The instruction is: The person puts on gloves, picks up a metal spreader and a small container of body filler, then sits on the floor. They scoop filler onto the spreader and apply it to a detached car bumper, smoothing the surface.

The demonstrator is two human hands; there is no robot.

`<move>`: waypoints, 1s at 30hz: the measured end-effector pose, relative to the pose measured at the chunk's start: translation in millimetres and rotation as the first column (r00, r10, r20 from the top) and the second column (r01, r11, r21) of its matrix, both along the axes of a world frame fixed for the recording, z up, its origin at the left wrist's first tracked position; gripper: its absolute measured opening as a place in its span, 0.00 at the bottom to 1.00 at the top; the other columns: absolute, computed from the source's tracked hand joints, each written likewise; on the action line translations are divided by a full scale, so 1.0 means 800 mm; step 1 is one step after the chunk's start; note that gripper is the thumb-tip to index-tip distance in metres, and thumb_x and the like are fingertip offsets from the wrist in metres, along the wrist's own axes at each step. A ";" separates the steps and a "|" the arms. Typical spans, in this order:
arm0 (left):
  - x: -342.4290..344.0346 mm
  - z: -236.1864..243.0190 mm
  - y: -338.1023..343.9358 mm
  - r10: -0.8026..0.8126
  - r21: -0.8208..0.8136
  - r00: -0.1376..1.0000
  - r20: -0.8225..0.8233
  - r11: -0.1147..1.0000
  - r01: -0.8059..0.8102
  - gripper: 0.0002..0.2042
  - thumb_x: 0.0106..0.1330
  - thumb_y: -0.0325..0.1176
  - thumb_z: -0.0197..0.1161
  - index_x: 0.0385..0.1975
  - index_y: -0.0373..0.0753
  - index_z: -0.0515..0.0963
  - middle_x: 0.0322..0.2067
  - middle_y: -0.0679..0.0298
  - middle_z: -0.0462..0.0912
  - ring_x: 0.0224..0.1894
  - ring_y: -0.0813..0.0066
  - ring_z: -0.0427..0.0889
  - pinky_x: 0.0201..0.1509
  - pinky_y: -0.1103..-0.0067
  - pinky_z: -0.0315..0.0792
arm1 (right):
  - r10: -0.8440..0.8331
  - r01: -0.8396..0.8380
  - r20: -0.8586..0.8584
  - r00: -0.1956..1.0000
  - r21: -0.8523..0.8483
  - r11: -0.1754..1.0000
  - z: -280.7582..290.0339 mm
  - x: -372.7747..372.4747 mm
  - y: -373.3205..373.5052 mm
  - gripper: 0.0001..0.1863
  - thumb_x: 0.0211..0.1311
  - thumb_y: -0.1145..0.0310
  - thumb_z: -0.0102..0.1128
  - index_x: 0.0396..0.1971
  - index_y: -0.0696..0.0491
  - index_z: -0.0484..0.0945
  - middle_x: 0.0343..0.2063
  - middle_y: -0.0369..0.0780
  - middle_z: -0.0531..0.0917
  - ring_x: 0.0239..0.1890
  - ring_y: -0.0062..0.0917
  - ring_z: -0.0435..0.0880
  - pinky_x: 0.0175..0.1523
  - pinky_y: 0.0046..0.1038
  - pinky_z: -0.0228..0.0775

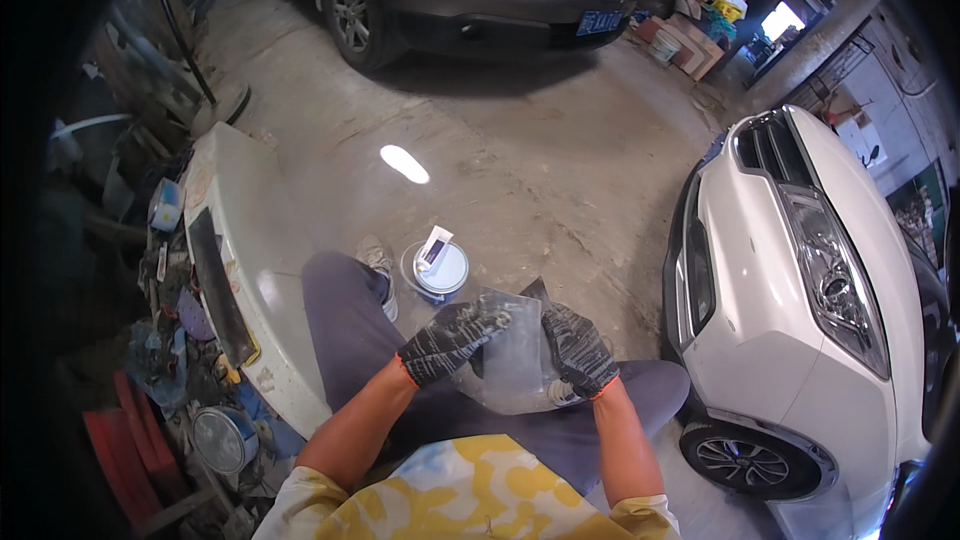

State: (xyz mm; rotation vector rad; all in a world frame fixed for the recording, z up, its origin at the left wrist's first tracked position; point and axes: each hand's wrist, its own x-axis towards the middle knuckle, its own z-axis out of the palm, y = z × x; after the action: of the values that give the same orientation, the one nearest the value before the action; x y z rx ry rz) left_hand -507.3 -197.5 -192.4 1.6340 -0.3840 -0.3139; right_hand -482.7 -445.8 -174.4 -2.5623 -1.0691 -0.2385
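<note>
Both hands wear dark grey knit work gloves with orange cuffs. My left hand (440,340) grips a translucent pale rectangular sheet (515,360) at its upper left, fingers closed on it. My right hand (578,348) is closed at the right side of the sheet, where a dark sheet-like piece (532,289) shows behind it; I cannot tell exactly what that piece is. The two are held between my bent knees. Beyond them on the floor stands a lidded tin (445,275) with a white tube (433,248) lying on its top.
A white car (760,280) is close on my right, a grey car (450,10) farther ahead. A white body panel (250,260) lies beside my left leg, along a pile of junk, red pieces (115,450) and tins (220,440). Boxes and boards (690,40) are stacked at the back right.
</note>
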 end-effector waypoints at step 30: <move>0.016 0.011 0.040 0.456 -0.116 0.858 0.236 0.890 -0.441 0.26 0.55 0.30 0.67 0.53 0.35 0.64 0.47 0.58 0.72 0.52 0.70 0.69 0.58 0.75 0.63 | 0.197 0.605 -0.836 0.512 0.514 0.608 0.047 -0.016 0.054 0.19 0.63 0.71 0.54 0.53 0.61 0.67 0.39 0.42 0.78 0.33 0.26 0.81 0.40 0.27 0.77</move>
State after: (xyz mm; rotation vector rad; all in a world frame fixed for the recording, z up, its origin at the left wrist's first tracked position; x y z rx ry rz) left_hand -494.3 -165.9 -183.4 1.6567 -0.1907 0.2661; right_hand -495.6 -402.4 -136.6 -1.5782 -0.1034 0.4102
